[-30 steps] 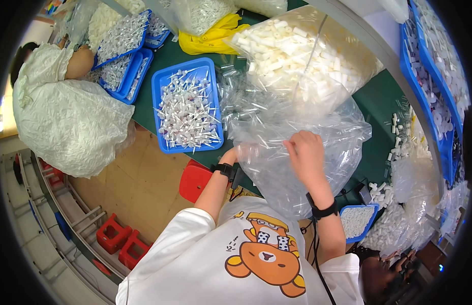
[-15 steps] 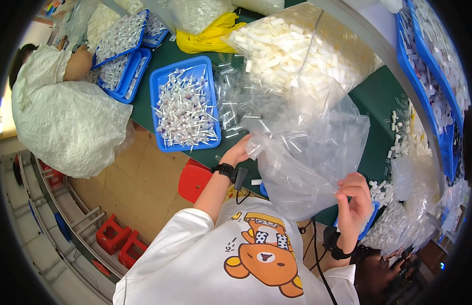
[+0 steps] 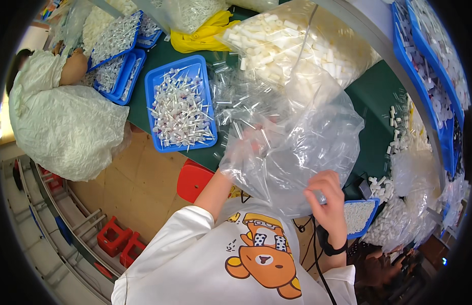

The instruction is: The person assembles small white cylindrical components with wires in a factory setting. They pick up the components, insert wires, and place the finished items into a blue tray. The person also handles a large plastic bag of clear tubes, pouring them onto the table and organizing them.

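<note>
Bag [image 3: 297, 147] of clear film sits centre, over green table [image 3: 378, 101] | left hand [image 3: 246, 147] is inside, fingers unreadable through film | right hand [image 3: 327, 198] pinches near rim | risk: rim slips, small tubes spill toward blue tray [image 3: 181, 104] at left.

The person wears a white short-sleeved T-shirt [image 3: 205, 264] printed with an orange-brown cartoon bear [image 3: 264, 259] on the chest. A black wristband [image 3: 331, 247] circles the right wrist, and a thin black cable [image 3: 317, 259] hangs beside it.
</note>
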`<state>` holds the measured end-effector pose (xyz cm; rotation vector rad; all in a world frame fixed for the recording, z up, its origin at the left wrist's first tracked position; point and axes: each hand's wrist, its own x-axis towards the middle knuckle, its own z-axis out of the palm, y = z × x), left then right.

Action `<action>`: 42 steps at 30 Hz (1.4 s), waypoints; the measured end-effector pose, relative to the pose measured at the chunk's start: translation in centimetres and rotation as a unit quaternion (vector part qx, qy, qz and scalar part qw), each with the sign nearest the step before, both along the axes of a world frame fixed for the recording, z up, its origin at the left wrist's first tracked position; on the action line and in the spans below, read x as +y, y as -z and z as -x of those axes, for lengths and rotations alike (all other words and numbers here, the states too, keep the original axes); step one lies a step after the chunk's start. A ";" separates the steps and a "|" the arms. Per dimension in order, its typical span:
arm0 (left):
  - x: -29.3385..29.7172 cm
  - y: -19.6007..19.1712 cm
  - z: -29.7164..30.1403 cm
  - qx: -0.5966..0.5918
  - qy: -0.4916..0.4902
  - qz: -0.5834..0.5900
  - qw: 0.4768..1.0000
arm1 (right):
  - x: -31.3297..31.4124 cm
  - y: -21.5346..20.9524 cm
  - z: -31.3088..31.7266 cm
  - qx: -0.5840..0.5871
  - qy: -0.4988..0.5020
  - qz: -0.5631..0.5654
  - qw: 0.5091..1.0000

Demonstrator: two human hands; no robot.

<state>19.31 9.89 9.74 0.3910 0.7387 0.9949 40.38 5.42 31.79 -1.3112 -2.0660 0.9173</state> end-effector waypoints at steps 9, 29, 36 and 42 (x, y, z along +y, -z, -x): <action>1.5 6.0 2.4 -0.041 -0.030 0.001 0.999 | 1.5 2.8 3.2 -0.052 -0.062 0.001 0.997; 1.6 6.2 4.4 -0.070 0.055 0.176 0.980 | -0.5 -2.1 -3.3 0.126 0.150 -0.149 0.969; 1.9 4.6 5.2 -0.018 0.154 0.157 0.975 | -0.3 -2.1 -1.8 0.070 0.147 -0.091 0.983; -4.8 -2.1 10.1 0.467 0.021 0.026 0.884 | -0.9 -2.0 -2.6 0.035 0.142 -0.073 0.987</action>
